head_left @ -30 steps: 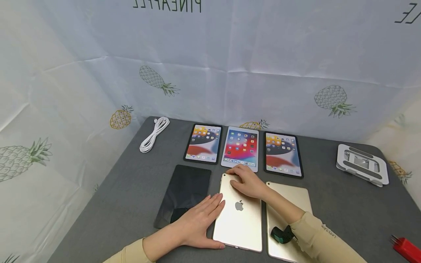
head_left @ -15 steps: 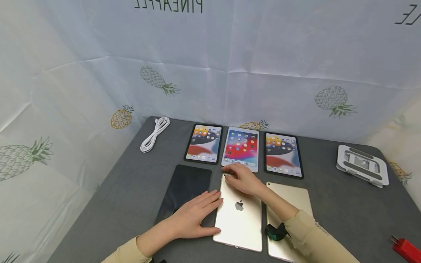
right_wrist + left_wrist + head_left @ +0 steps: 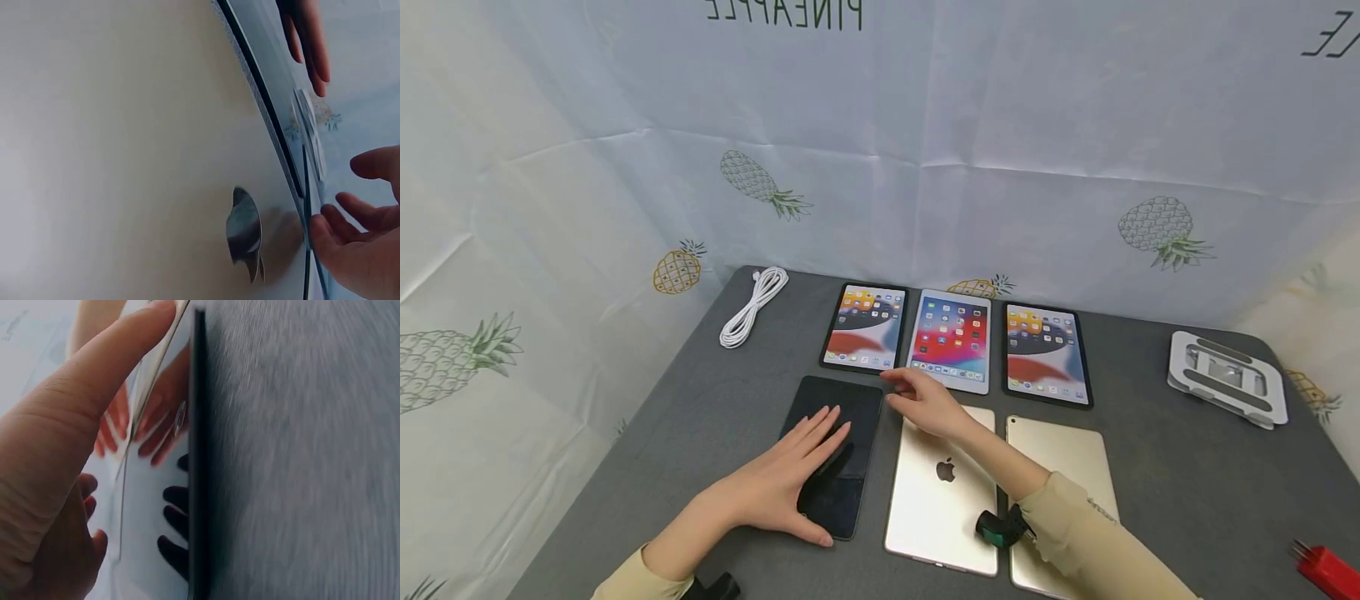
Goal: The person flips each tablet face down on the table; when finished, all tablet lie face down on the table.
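My left hand (image 3: 775,483) hangs over the dark-screened black tablet (image 3: 850,408), fingers stretched out and nothing in its grasp. In the left wrist view the thumb (image 3: 81,394) extends above that tablet's glossy screen, which reflects fingers. My right hand (image 3: 928,404) is above the top left corner of the middle gold tablet (image 3: 943,508), which lies back up. Its fingers are loosely bent and hold nothing; the right wrist view shows the thumb and fingers (image 3: 344,231) apart. A second gold tablet (image 3: 1060,450) lies to the right, partly under the right forearm.
Behind lie a lit black-framed tablet (image 3: 865,327), a white tablet (image 3: 951,337) and another lit black tablet (image 3: 1047,350). A coiled white cable (image 3: 752,307) is at the back left. On the right are a folded white stand (image 3: 1227,377) and a red plug (image 3: 1330,571).
My left hand has left the middle gold tablet's edge and moved left over the black tablet. My right hand has moved left from the gold tablet's top edge to beyond its corner.
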Tool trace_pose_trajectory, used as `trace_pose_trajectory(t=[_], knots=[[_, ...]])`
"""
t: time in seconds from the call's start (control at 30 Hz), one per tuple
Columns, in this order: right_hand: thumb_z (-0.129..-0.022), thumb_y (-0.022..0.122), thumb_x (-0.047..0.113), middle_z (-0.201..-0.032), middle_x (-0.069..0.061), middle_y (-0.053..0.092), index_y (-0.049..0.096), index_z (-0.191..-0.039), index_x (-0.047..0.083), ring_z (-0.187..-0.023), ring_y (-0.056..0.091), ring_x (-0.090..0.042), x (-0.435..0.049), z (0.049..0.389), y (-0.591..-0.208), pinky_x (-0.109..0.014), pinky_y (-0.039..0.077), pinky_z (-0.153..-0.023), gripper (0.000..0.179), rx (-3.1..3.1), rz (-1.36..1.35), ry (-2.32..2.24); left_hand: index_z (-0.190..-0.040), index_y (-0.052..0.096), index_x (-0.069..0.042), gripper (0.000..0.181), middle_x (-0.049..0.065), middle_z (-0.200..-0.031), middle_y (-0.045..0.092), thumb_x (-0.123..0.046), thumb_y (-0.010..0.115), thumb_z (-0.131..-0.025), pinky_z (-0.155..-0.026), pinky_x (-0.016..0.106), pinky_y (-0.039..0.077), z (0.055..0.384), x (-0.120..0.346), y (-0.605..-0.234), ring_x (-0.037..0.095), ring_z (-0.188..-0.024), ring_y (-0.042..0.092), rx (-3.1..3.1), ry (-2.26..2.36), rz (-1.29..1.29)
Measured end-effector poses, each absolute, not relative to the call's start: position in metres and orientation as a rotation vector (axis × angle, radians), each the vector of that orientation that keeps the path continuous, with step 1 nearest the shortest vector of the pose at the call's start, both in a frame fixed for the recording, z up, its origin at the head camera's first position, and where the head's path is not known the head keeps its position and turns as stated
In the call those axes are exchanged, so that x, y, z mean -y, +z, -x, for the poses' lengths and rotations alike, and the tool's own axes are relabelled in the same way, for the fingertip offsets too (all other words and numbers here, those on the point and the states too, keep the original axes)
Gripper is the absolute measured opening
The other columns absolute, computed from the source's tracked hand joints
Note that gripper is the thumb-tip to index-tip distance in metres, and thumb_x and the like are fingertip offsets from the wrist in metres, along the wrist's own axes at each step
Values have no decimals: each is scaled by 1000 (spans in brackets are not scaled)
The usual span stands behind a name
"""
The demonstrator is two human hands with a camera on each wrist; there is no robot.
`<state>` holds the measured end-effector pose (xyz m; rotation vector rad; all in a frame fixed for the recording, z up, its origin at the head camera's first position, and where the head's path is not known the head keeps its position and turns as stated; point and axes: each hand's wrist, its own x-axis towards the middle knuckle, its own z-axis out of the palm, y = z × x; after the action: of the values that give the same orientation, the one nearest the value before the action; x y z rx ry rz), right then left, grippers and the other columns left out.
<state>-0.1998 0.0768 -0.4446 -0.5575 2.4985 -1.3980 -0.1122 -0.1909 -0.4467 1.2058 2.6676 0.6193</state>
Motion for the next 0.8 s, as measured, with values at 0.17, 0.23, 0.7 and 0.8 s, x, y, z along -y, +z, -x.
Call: trace_pose_trajectory(t=[0.17,0.23,0.7,0.8], knots=[[-94,61,13,-132,-15,58,55,-135,1,-120,54,-32,-68,200,-447,-43,43,-103,43,-2449,515,-1444,-157,12,-9,129,16,-163,2,-68,79,-64,-118,42,6,110,211,-445,35,-148,4,-2696,642,-1085],[-94,61,12,-135,-18,55,52,-138,0,-124,52,-34,-66,199,-447,-44,41,-105,46,-2414,505,-1464,-157,11,-9,131,18,-162,1,-68,80,-63,-116,50,12,108,218,-447,35,-148,4,-2709,654,-1029],[-95,60,24,-148,-14,45,39,-149,8,-130,48,-32,-60,188,-444,-49,39,-106,61,-2393,573,-1281,-157,9,-9,137,19,-161,4,-73,79,-58,-111,15,-11,104,231,-461,34,-147,9,-2732,702,-824],[-95,60,20,-148,-15,44,41,-147,5,-132,45,-34,-57,189,-441,-49,38,-107,57,-2336,498,-1397,-158,9,-10,138,18,-162,3,-73,79,-57,-113,17,-8,104,231,-461,32,-148,8,-2728,710,-805]])
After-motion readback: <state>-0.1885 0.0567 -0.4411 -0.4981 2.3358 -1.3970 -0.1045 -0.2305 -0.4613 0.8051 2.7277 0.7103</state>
